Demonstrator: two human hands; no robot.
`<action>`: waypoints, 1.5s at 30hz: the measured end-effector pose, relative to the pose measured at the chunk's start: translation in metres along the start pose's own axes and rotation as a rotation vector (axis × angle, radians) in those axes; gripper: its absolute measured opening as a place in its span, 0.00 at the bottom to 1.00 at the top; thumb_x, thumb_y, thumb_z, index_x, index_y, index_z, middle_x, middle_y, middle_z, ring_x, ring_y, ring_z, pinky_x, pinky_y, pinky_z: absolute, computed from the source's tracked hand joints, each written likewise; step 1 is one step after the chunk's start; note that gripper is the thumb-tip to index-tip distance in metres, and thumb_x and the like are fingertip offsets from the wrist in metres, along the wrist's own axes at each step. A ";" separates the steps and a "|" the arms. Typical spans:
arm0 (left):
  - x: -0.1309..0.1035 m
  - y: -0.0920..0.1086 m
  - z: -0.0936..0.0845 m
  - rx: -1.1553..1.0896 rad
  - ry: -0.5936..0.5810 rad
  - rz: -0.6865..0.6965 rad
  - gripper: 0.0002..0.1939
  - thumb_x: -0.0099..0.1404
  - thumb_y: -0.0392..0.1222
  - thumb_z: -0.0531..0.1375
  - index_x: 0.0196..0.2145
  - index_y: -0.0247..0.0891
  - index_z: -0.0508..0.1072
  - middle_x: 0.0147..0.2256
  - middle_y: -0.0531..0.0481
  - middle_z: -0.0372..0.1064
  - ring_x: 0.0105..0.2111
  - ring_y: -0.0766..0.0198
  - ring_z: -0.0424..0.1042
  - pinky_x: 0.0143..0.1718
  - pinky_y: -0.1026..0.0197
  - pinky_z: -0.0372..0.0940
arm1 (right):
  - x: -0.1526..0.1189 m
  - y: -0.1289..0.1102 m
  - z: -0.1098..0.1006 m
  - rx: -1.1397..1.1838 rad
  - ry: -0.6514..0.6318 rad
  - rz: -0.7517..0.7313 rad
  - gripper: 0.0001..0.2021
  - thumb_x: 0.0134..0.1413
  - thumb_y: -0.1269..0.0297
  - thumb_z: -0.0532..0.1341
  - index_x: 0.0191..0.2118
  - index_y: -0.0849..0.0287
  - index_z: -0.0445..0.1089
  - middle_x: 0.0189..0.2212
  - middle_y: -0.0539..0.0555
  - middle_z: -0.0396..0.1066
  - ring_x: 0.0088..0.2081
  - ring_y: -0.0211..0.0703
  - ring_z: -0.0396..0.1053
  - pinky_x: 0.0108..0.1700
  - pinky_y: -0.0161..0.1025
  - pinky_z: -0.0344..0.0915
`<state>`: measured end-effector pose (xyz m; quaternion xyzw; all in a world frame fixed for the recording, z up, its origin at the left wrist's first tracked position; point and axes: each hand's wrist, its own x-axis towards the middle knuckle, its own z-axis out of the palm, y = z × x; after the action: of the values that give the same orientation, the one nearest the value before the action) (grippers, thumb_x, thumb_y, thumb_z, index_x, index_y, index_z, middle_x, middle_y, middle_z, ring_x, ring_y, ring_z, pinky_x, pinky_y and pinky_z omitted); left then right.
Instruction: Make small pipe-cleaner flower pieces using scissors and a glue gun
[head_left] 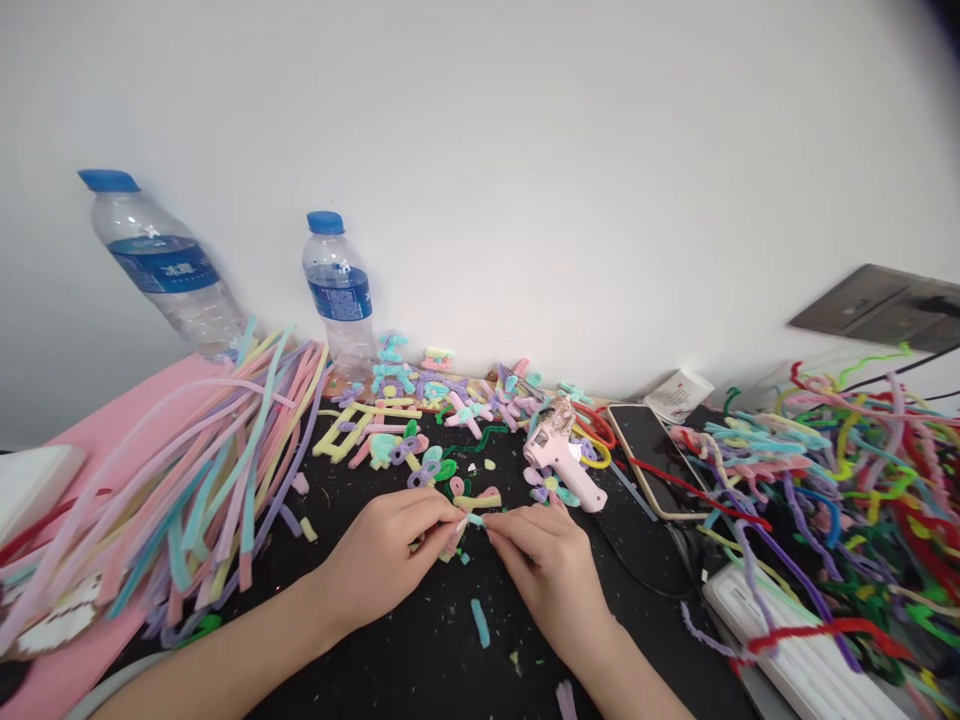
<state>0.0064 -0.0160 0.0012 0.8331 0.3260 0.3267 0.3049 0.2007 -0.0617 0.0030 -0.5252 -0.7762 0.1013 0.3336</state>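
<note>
Both hands meet over the black table surface near the middle of the head view. Between their fingertips is a short light-blue fuzzy piece [475, 520]. My left hand [397, 550] pinches its left end, and my right hand [546, 560] pinches its right end. Just behind the fingers lie a short yellow piece [478, 502] and small pink curls. A loose blue piece [480, 623] rests on the table in front of the hands. The pink glue gun [562, 462] lies behind my right hand.
Long pastel fuzzy stems [255, 440] spread at the left, with two bottles [341, 290] behind. Small fuzzy flowers [424, 465] lie along the back. A phone [660, 460], a white power strip [802, 640] and tangled bright stems [847, 480] fill the right.
</note>
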 end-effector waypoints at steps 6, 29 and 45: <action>-0.003 0.002 0.005 0.089 0.005 0.059 0.09 0.65 0.33 0.52 0.32 0.36 0.71 0.28 0.49 0.69 0.28 0.67 0.67 0.30 0.66 0.61 | -0.001 -0.007 0.002 -0.017 -0.059 0.027 0.10 0.60 0.70 0.55 0.39 0.54 0.73 0.29 0.52 0.75 0.30 0.41 0.70 0.35 0.37 0.60; 0.005 0.016 -0.008 -0.103 -0.237 -0.097 0.13 0.69 0.38 0.46 0.27 0.37 0.63 0.26 0.54 0.61 0.27 0.67 0.61 0.30 0.67 0.57 | 0.005 -0.021 0.006 0.370 -0.037 0.128 0.08 0.55 0.72 0.57 0.27 0.59 0.69 0.23 0.50 0.68 0.25 0.37 0.65 0.29 0.32 0.60; 0.004 0.010 -0.010 -0.035 -0.210 -0.022 0.13 0.70 0.38 0.45 0.27 0.37 0.62 0.28 0.54 0.62 0.27 0.68 0.60 0.30 0.67 0.56 | 0.006 -0.022 0.003 0.709 -0.211 0.382 0.12 0.56 0.67 0.56 0.23 0.60 0.69 0.21 0.48 0.65 0.24 0.35 0.61 0.27 0.31 0.57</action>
<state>0.0045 -0.0164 0.0160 0.8537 0.2957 0.2401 0.3552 0.1812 -0.0649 0.0147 -0.4988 -0.6119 0.4759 0.3876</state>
